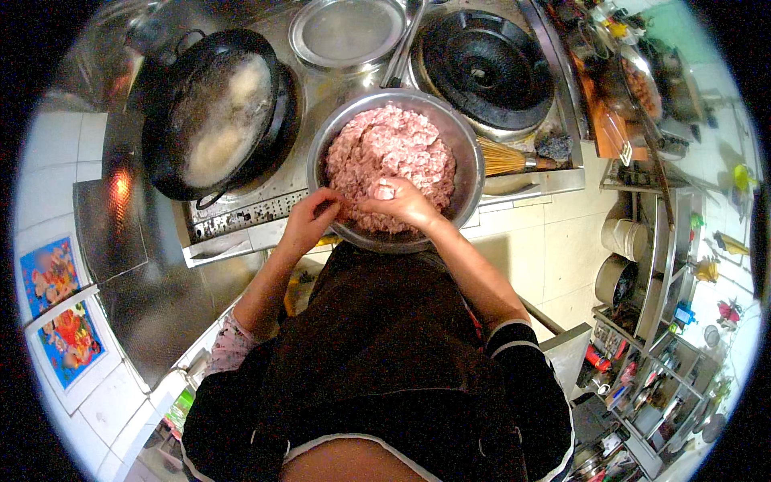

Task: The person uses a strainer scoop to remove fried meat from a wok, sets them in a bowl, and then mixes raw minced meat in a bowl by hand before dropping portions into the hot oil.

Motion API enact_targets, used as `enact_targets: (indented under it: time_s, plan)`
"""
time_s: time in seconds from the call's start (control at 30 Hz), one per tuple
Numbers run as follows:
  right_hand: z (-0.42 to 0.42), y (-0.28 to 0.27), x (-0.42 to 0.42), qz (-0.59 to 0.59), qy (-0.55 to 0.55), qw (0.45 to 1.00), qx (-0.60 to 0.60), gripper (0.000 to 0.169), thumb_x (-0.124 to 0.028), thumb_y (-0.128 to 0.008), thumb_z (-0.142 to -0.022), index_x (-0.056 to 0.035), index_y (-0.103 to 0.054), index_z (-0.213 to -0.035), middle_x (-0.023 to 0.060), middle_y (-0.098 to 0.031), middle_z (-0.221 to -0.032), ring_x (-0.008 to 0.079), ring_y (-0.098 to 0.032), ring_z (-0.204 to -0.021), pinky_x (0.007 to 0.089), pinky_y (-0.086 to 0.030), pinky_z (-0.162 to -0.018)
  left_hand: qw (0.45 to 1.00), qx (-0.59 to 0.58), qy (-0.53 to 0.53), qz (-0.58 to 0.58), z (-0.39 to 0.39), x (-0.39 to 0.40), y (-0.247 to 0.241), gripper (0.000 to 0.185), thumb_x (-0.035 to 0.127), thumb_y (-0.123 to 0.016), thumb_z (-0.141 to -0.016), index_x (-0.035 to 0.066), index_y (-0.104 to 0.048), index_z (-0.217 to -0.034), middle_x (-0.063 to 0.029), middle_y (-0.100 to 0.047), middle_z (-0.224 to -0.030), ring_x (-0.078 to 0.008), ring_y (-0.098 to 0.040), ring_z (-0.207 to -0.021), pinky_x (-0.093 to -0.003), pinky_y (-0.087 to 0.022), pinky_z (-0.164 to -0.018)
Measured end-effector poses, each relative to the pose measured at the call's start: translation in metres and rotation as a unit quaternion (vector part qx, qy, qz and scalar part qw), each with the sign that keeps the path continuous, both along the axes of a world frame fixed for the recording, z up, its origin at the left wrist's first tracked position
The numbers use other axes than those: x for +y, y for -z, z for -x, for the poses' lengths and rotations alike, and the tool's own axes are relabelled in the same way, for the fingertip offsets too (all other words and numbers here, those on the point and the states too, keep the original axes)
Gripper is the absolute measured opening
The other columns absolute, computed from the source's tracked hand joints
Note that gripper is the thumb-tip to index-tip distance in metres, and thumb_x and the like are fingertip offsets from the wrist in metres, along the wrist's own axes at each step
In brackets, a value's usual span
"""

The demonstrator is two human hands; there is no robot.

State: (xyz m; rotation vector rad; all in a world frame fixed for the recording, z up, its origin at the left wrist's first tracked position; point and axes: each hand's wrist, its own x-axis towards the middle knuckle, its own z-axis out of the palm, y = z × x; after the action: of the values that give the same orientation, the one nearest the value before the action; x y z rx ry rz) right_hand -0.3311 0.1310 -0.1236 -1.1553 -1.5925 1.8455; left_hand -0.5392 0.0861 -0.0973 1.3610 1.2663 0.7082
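A wide steel bowl (471,162) stands before me at the front edge of the range, heaped with pink minced meat (391,144). My right hand (400,202) is curled over the near part of the meat, and a small pale lump (384,191) shows at its thumb and forefinger. At the bowl's near-left rim is my left hand (314,218), thumb and fingers bent towards each other, close to the right hand's fingers. Whether anything is between the left fingertips is too small to tell.
A black wok (158,150) of bubbling oil, with pale pieces (217,150) in it, sits at left. A black burner ring (482,69) lies at right. Behind the bowl are a round metal tray (348,33) and long-handled utensils (405,51). A bamboo brush (506,158) lies right of the bowl.
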Motion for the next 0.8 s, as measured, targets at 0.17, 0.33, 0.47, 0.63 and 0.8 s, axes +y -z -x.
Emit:
enact_targets:
  time_s: [0.17, 0.33, 0.47, 0.63, 0.8]
  plan:
    - [0.004, 0.011, -0.001, -0.095, -0.009, 0.991, -0.094, 0.023, -0.023, -0.065, -0.070, -0.0047, -0.062, -0.085, 0.0099, -0.062, -0.080, 0.0205, -0.059, -0.076, 0.0329, -0.045, -0.067, 0.984, 0.059, 0.006, -0.170, -0.041, 0.016, -0.026, 0.026, 0.015, -0.060, -0.077, 0.001, -0.052, -0.097, -0.0112, -0.055, -0.089, -0.0189, -0.055, -0.080, -0.0290, -0.045, -0.070]
    - [0.005, 0.019, -0.001, -0.225, -0.078, 0.962, -0.133, 0.020, -0.008, -0.053, -0.071, -0.0010, -0.057, -0.090, 0.0167, -0.060, -0.086, 0.0264, -0.058, -0.080, 0.0349, -0.046, -0.070, 0.972, 0.094, 0.033, -0.215, -0.056, 0.021, -0.001, 0.028, 0.021, -0.063, -0.074, 0.004, -0.055, -0.095, -0.0128, -0.056, -0.092, -0.0241, -0.054, -0.088, -0.0311, -0.043, -0.076]
    - [0.012, -0.002, 0.000, -0.254, -0.206, 0.903, -0.280, 0.021, -0.019, -0.048, -0.077, -0.0030, -0.058, -0.086, 0.0169, -0.058, -0.087, 0.0315, -0.056, -0.079, 0.0391, -0.045, -0.071, 0.985, 0.051, 0.041, -0.161, -0.039, 0.021, 0.006, 0.019, 0.017, -0.058, -0.077, 0.004, -0.057, -0.090, -0.0109, -0.059, -0.084, -0.0202, -0.057, -0.079, -0.0317, -0.044, -0.072]
    - [0.003, 0.032, 0.000, -0.103, -0.118, 0.983, -0.101, 0.019, -0.017, -0.051, -0.077, -0.0047, -0.058, -0.090, 0.0179, -0.056, -0.095, 0.0321, -0.053, -0.087, 0.0373, -0.043, -0.077, 0.989, 0.004, 0.021, -0.148, 0.027, 0.025, 0.020, 0.011, 0.008, -0.056, -0.077, 0.004, -0.057, -0.087, -0.0077, -0.058, -0.081, -0.0181, -0.056, -0.075, -0.0296, -0.045, -0.069]
    - [-0.002, 0.060, 0.001, -0.271, -0.038, 0.926, -0.261, 0.040, -0.022, -0.062, -0.071, -0.0100, -0.052, -0.107, 0.0152, -0.051, -0.110, 0.0330, -0.049, -0.096, 0.0384, -0.038, -0.087, 0.945, 0.239, -0.175, -0.141, 0.213, 0.049, 0.002, 0.010, 0.010, -0.054, -0.075, 0.002, -0.056, -0.081, -0.0103, -0.058, -0.077, -0.0198, -0.056, -0.067, -0.0302, -0.046, -0.060]
